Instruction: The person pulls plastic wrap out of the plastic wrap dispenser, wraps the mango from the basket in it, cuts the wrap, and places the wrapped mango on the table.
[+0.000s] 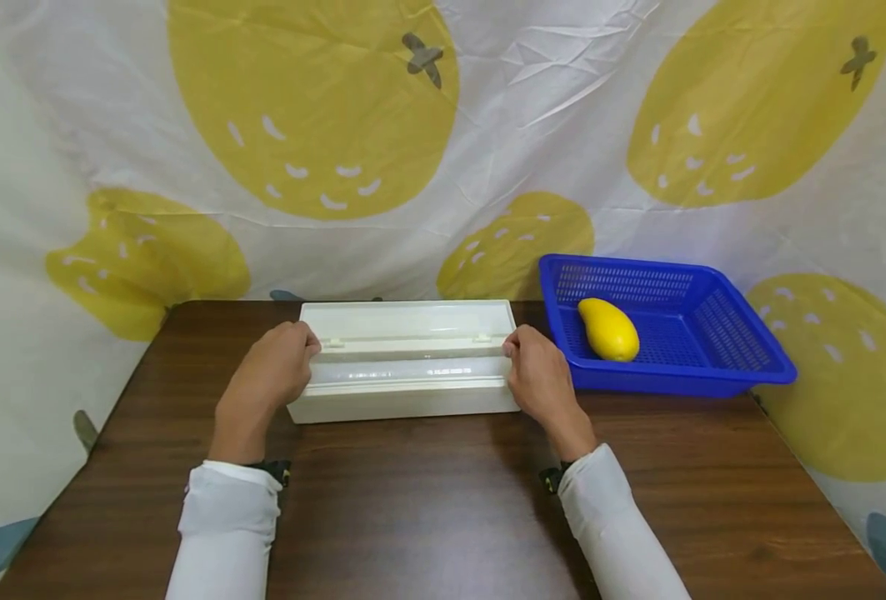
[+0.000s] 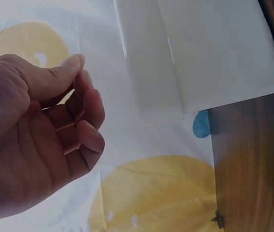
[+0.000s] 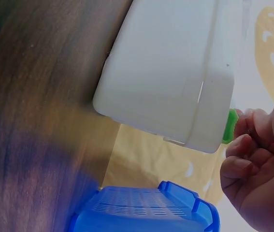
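A white cling film dispenser box (image 1: 405, 404) sits on the table with its hinged lid (image 1: 405, 317) tipped back. Inside lies a roll of cling film (image 1: 390, 369), shiny and clear. My left hand (image 1: 277, 362) is at the box's left end, thumb and index finger pinched together; the sheer cling film between them hardly shows. At the opposite end my right hand (image 1: 540, 375) pinches in the same way, level with the left. In the right wrist view a small green piece (image 3: 229, 126) stands on the box's upper edge, right by my fingertips.
To the right, a blue plastic basket (image 1: 675, 383) holds a yellow mango (image 1: 609, 330); its near left corner is close to my right hand. The brown wooden table (image 1: 427, 508) extends toward me. Behind hangs a white cloth (image 1: 533, 125) printed with yellow fruit.
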Action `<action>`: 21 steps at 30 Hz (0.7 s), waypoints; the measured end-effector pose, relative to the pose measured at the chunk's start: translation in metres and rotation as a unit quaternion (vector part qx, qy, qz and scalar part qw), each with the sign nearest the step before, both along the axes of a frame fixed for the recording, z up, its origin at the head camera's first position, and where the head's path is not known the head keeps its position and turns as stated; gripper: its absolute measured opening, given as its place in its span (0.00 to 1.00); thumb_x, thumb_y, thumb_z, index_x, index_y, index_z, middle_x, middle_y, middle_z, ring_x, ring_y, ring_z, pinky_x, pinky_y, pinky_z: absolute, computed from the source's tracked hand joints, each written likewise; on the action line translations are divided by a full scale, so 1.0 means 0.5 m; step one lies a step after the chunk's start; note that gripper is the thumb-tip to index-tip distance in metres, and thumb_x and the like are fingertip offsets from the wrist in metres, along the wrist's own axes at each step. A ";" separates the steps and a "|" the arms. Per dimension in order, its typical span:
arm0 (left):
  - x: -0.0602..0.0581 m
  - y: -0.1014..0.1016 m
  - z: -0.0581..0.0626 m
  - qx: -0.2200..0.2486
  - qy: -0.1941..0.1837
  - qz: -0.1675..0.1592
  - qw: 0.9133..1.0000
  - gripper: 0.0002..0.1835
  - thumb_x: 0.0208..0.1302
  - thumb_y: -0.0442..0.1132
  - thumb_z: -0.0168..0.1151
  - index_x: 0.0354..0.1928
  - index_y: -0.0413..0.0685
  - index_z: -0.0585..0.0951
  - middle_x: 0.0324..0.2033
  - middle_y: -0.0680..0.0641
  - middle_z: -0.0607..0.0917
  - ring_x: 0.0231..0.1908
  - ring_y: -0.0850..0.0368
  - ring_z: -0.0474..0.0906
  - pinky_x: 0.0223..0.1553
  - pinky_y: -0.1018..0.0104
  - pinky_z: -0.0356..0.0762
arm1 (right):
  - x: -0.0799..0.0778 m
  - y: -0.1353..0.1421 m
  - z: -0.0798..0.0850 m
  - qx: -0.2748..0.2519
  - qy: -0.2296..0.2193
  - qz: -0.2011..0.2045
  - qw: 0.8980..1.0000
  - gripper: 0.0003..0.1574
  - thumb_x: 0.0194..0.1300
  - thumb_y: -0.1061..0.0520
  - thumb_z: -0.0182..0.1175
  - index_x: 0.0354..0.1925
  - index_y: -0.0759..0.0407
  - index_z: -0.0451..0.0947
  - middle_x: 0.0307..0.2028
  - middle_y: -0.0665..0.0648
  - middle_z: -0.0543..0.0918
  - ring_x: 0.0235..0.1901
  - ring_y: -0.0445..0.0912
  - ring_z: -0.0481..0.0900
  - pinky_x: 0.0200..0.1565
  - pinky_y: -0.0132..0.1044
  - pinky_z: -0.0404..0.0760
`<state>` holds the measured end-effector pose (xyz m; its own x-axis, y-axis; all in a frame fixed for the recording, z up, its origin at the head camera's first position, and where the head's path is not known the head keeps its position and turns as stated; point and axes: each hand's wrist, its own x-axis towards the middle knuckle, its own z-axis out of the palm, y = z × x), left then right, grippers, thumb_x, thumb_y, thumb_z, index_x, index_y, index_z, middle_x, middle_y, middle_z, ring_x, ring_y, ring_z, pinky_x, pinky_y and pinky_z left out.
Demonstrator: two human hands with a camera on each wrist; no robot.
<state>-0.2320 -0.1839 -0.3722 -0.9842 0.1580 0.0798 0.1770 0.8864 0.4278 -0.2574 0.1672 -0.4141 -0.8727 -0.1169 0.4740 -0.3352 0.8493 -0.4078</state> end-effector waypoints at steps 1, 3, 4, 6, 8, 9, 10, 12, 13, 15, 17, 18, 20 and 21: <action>0.000 0.000 0.000 0.000 0.003 0.001 1.000 0.11 0.76 0.33 0.49 0.46 0.32 0.79 0.44 0.35 0.80 0.46 0.40 0.78 0.52 0.44 0.76 | 0.000 0.000 0.000 -0.003 0.002 -0.002 1.000 0.04 0.71 0.61 0.57 0.38 0.60 0.78 0.34 0.61 0.84 0.37 0.57 0.83 0.43 0.51 0.81; 0.001 0.000 0.001 0.000 0.009 0.004 1.000 0.11 0.76 0.33 0.49 0.46 0.32 0.79 0.44 0.35 0.80 0.46 0.39 0.78 0.53 0.44 0.75 | 0.000 -0.001 0.001 -0.006 0.008 -0.006 1.000 0.04 0.72 0.61 0.57 0.39 0.60 0.78 0.34 0.60 0.84 0.37 0.57 0.82 0.43 0.52 0.81; 0.002 0.000 0.001 0.001 0.012 0.005 1.000 0.11 0.76 0.33 0.49 0.46 0.33 0.78 0.44 0.35 0.80 0.46 0.39 0.78 0.53 0.44 0.75 | 0.001 -0.001 0.001 -0.007 0.011 -0.007 1.000 0.04 0.72 0.61 0.57 0.39 0.60 0.78 0.34 0.60 0.84 0.37 0.56 0.82 0.42 0.52 0.81; 0.002 0.000 0.003 0.003 0.016 0.009 1.000 0.11 0.77 0.34 0.48 0.46 0.33 0.78 0.44 0.35 0.80 0.47 0.39 0.77 0.53 0.44 0.75 | 0.002 -0.001 0.001 -0.007 0.019 -0.009 1.000 0.04 0.72 0.61 0.57 0.39 0.59 0.79 0.33 0.60 0.84 0.37 0.56 0.81 0.41 0.51 0.81; 0.004 -0.001 0.005 0.008 0.017 0.012 1.000 0.12 0.77 0.34 0.48 0.47 0.33 0.78 0.44 0.35 0.79 0.47 0.39 0.77 0.53 0.44 0.75 | 0.002 0.000 0.001 -0.006 0.029 -0.011 0.999 0.04 0.72 0.61 0.58 0.38 0.59 0.79 0.32 0.60 0.83 0.36 0.56 0.81 0.41 0.51 0.80; 0.005 -0.001 0.007 0.011 0.016 0.013 1.000 0.12 0.78 0.34 0.47 0.48 0.33 0.78 0.45 0.35 0.79 0.47 0.39 0.77 0.53 0.44 0.75 | 0.002 0.000 0.001 -0.006 0.035 -0.010 0.999 0.04 0.72 0.61 0.58 0.38 0.59 0.79 0.32 0.60 0.83 0.36 0.56 0.81 0.40 0.50 0.80; 0.006 -0.001 0.008 0.014 0.016 0.013 1.000 0.12 0.78 0.34 0.47 0.48 0.32 0.78 0.45 0.35 0.79 0.47 0.40 0.77 0.53 0.44 0.75 | 0.002 0.001 0.001 -0.008 0.041 -0.009 0.999 0.04 0.72 0.62 0.58 0.38 0.59 0.79 0.32 0.60 0.83 0.36 0.56 0.81 0.40 0.50 0.80; 0.007 -0.002 0.011 0.019 0.022 0.012 1.000 0.13 0.78 0.34 0.47 0.48 0.32 0.78 0.45 0.35 0.79 0.47 0.40 0.76 0.53 0.44 0.75 | 0.001 0.002 0.002 -0.012 0.052 -0.007 0.999 0.04 0.72 0.62 0.58 0.38 0.60 0.78 0.32 0.60 0.83 0.36 0.56 0.81 0.40 0.50 0.80; 0.008 -0.002 0.013 0.021 0.025 0.011 0.999 0.13 0.78 0.34 0.46 0.48 0.32 0.77 0.45 0.35 0.79 0.47 0.39 0.76 0.52 0.44 0.75 | 0.001 0.002 0.002 -0.014 0.056 -0.006 0.998 0.04 0.72 0.62 0.58 0.38 0.60 0.78 0.31 0.60 0.82 0.36 0.56 0.81 0.40 0.50 0.80; 0.010 -0.002 0.017 0.023 0.033 0.010 0.999 0.12 0.78 0.34 0.47 0.48 0.32 0.78 0.45 0.34 0.79 0.47 0.39 0.76 0.52 0.44 0.75 | 0.001 0.002 0.004 -0.018 0.061 -0.003 0.998 0.04 0.72 0.62 0.57 0.38 0.60 0.78 0.31 0.60 0.82 0.36 0.56 0.80 0.40 0.50 0.79; 0.013 -0.002 0.021 0.026 0.038 0.008 0.999 0.12 0.78 0.34 0.47 0.48 0.32 0.78 0.45 0.34 0.79 0.48 0.38 0.76 0.53 0.43 0.75 | 0.001 0.003 0.006 -0.023 0.066 0.001 0.998 0.04 0.72 0.62 0.57 0.38 0.61 0.78 0.31 0.60 0.82 0.35 0.56 0.80 0.40 0.50 0.80; 0.014 -0.002 0.023 0.028 0.039 0.007 0.999 0.12 0.78 0.33 0.47 0.48 0.32 0.77 0.46 0.34 0.79 0.48 0.38 0.76 0.53 0.43 0.75 | 0.000 0.003 0.008 -0.025 0.070 0.005 0.997 0.04 0.72 0.62 0.57 0.38 0.62 0.78 0.31 0.60 0.81 0.35 0.56 0.80 0.41 0.50 0.80; 0.017 -0.002 0.026 0.032 0.040 0.008 0.999 0.12 0.78 0.33 0.47 0.48 0.32 0.77 0.46 0.34 0.79 0.48 0.38 0.76 0.53 0.42 0.75 | 0.001 0.004 0.010 -0.031 0.079 0.016 0.996 0.04 0.73 0.64 0.56 0.38 0.63 0.78 0.31 0.61 0.81 0.34 0.56 0.80 0.42 0.50 0.80; 0.019 -0.001 0.028 0.034 0.040 0.008 0.999 0.12 0.78 0.33 0.46 0.49 0.32 0.77 0.46 0.34 0.78 0.49 0.38 0.76 0.54 0.42 0.75 | 0.001 0.005 0.012 -0.035 0.083 0.022 0.996 0.05 0.73 0.64 0.56 0.38 0.64 0.77 0.31 0.61 0.81 0.34 0.56 0.80 0.42 0.50 0.81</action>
<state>-0.2225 -0.1845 -0.3581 -0.9767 0.1333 0.1684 0.1987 0.8585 0.4727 -0.2569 0.1695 -0.4080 -0.7762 -0.1141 0.6201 -0.4390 0.8037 -0.4017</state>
